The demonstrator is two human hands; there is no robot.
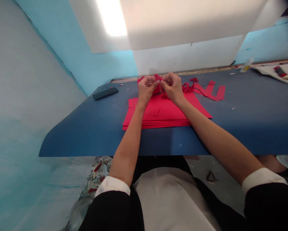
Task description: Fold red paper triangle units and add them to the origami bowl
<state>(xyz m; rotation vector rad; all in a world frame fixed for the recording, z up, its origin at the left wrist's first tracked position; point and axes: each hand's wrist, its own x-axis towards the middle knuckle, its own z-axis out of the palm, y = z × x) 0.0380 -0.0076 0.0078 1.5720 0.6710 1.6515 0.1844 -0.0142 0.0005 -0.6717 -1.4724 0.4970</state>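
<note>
A small red piece (157,89) with jagged edges, apparently paper or felt, is between my hands above a stack of red sheets (168,112). My left hand (147,88) pinches it from the left, thumb against fingers. From the right, my right hand (171,85) pinches the same piece, and the two thumbs almost meet. Part of the piece is hidden behind my fingers. On top of the stack lies a smaller red rectangle (152,110). Crumpled red scraps (189,88) rest just right of my right hand.
Flat red strips (217,93) lie right of the stack on the blue tabletop (254,115). A dark phone-like slab (105,93) is at left. A small bottle (247,65) and papers (278,72) are at the far right. The wall borders the table's back.
</note>
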